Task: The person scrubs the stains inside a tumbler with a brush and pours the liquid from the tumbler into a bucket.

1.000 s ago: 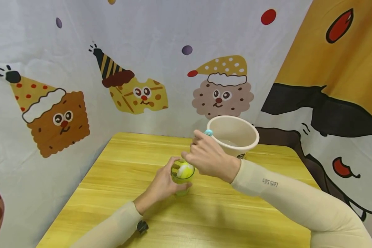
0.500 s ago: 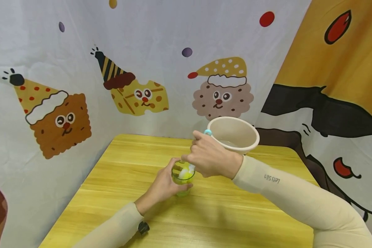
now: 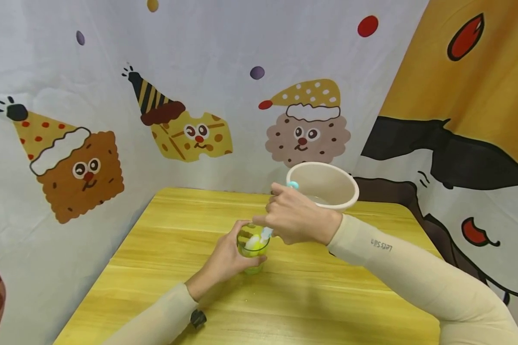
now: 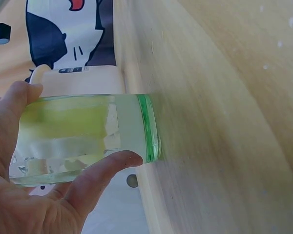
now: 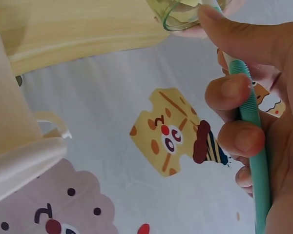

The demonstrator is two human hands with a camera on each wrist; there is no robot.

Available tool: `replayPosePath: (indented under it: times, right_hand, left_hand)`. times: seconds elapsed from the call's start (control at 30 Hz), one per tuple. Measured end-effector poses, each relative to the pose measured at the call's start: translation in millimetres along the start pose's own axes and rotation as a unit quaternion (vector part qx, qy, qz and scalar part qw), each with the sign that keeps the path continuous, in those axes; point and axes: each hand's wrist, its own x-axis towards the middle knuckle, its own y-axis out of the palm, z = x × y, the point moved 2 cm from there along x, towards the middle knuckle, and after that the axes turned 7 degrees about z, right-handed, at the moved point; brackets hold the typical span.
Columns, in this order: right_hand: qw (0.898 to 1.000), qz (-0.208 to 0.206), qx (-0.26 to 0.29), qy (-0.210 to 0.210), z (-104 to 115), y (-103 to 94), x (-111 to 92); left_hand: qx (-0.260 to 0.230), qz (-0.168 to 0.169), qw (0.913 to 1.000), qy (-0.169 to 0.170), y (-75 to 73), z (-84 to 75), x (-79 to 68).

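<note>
A green-tinted drinking glass (image 3: 253, 268) stands upright on the wooden table, its thick base (image 4: 149, 126) close to the tabletop in the left wrist view. My left hand (image 3: 224, 254) grips its side, thumb in front and fingers round the back. My right hand (image 3: 300, 216) holds a cup brush by its teal, ribbed handle (image 5: 258, 178), fingers curled round it and thumb along the neck. The handle's light-blue end (image 3: 292, 184) pokes out above the fist. Down inside the glass sits the brush's yellow-and-white head (image 3: 253, 243), partly seen through the wall.
A cream bucket (image 3: 350, 195) stands at the back of the table, just beyond my right hand. Behind the wooden table (image 3: 190, 206) hangs a printed cloth (image 3: 224, 57) with cartoon snacks. A small black object (image 3: 197, 318) shows beside my left sleeve.
The brush has shifted in the glass: its head sits more to the left and more of its pale neck shows. My right hand moved slightly; the left keeps its grip on the glass.
</note>
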Motion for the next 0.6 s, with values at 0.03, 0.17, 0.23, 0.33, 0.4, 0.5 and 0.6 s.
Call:
replayPosePath:
  times: [0.03, 0.17, 0.23, 0.33, 0.4, 0.5, 0.6]
  right_hand:
    - [1.000, -0.003, 0.003, 0.000, 0, 0.5, -1]
    - [1.000, -0.008, 0.019, 0.007, 0, 4.1, -5]
    - [0.999, -0.008, 0.031, 0.018, 0, 6.9, -7]
    - [0.998, -0.009, 0.052, 0.036, 1, 11.2, -10]
    - [0.997, -0.014, 0.064, 0.046, 2, 13.6, -12]
    - [0.995, -0.024, 0.075, 0.060, 3, 15.7, -14]
    - [0.993, -0.030, 0.084, 0.072, 5, 18.5, -15]
  left_hand:
    - [0.000, 0.001, 1.0000, 0.001, 0.1, 0.2, 0.1]
    - [-0.001, -0.001, 1.0000, 0.008, 0.8, 1.9, 0.5]
    - [-0.001, -0.003, 1.0000, 0.008, 1.0, 2.6, 0.5]
    - [0.001, -0.008, 0.9999, 0.006, 0.7, 2.9, 0.1]
    - [0.003, -0.010, 0.9999, 0.004, 0.5, 3.0, 0.3]
    - [0.002, -0.011, 0.9999, 0.005, 0.4, 2.6, 1.2]
    - [-0.003, -0.010, 0.9999, 0.007, 1.3, 2.5, 2.4]
